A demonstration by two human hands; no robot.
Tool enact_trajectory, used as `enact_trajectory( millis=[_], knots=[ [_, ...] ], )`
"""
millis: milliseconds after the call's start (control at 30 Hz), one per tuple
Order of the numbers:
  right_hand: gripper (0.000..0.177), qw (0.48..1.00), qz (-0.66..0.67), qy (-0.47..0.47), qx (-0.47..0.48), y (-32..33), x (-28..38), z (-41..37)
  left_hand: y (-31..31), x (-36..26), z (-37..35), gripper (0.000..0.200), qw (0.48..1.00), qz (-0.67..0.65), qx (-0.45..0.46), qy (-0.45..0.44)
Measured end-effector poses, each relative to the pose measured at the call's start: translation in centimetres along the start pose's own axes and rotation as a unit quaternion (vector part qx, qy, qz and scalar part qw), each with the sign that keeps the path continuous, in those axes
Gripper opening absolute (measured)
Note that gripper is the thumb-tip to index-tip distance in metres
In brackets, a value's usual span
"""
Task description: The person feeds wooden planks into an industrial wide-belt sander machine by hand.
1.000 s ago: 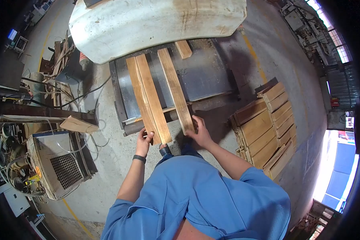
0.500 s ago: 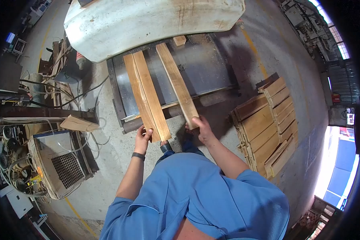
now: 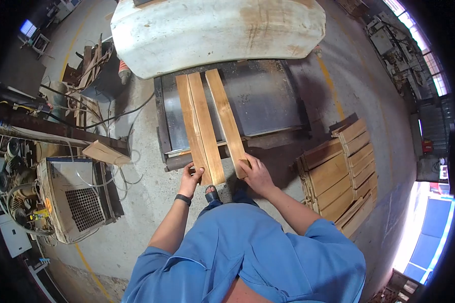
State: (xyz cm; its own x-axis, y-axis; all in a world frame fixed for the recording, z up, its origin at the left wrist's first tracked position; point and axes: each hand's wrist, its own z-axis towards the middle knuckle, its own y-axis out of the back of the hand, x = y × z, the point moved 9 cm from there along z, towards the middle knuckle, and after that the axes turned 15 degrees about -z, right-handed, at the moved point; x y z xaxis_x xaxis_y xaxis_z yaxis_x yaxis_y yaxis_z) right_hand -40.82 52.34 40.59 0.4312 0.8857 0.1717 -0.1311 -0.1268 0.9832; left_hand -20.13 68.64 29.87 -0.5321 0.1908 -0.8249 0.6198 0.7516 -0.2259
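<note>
Two wooden boards lie side by side on the metal machine bed, a left board (image 3: 191, 121) and a middle board (image 3: 203, 123), with a pale line along their joint. My left hand (image 3: 190, 181) is closed on the near end of the left board, thumb on top. A third wooden board (image 3: 225, 113) lies to the right, its far end near the pair and a narrow gap between. My right hand (image 3: 256, 177) grips this third board close to its near end. The near ends of all the boards overhang the bed's front edge.
The metal bed (image 3: 268, 101) runs under a large pale machine hood (image 3: 217, 33). A stack of boards (image 3: 333, 171) stands at right on the floor. At left are a bin of wood scraps (image 3: 96, 70), a trailing cable (image 3: 121, 115) and a box with a grille (image 3: 86, 207).
The right board has moved left, closer to the pair and more parallel with it. My right hand has moved with it. A small wood block near the hood is no longer clearly visible.
</note>
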Motion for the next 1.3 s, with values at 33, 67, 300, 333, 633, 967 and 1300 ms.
enact_trajectory(
  millis=[33,67,300,333,633,967,1300],
  knots=[
    [0.067,1.0,0.008,0.011,-0.007,1.0,0.0,1.4,0.1,0.1,0.2,0.068,1.0,-0.004,-0.006,0.002],
    [0.065,0.999,0.007,-0.02,-0.035,1.4,-0.9,3.3,0.2,0.3,0.3,0.068,1.0,-0.007,-0.012,0.006],
    [0.05,0.956,0.174,-0.228,0.069,-0.5,-2.9,12.0,-0.2,-0.3,0.2,0.073,0.998,0.001,-0.066,0.005],
    [0.048,0.944,0.182,-0.221,0.165,-2.1,-1.7,11.5,0.2,0.3,0.7,0.074,0.997,0.016,-0.074,0.004],
    [0.052,0.704,0.651,-0.244,0.146,-12.2,5.6,4.4,-0.6,-1.9,-0.5,0.07,0.985,0.129,-0.054,-0.097],
    [0.052,0.765,0.606,-0.209,0.062,-5.1,4.1,4.1,-4.1,-5.4,-5.4,0.074,0.76,-0.559,0.274,0.186],
    [0.048,0.696,0.665,-0.269,0.01,0.4,1.7,-1.5,-4.8,-9.5,-8.2,0.065,0.58,-0.753,0.268,0.156]
  ],
)
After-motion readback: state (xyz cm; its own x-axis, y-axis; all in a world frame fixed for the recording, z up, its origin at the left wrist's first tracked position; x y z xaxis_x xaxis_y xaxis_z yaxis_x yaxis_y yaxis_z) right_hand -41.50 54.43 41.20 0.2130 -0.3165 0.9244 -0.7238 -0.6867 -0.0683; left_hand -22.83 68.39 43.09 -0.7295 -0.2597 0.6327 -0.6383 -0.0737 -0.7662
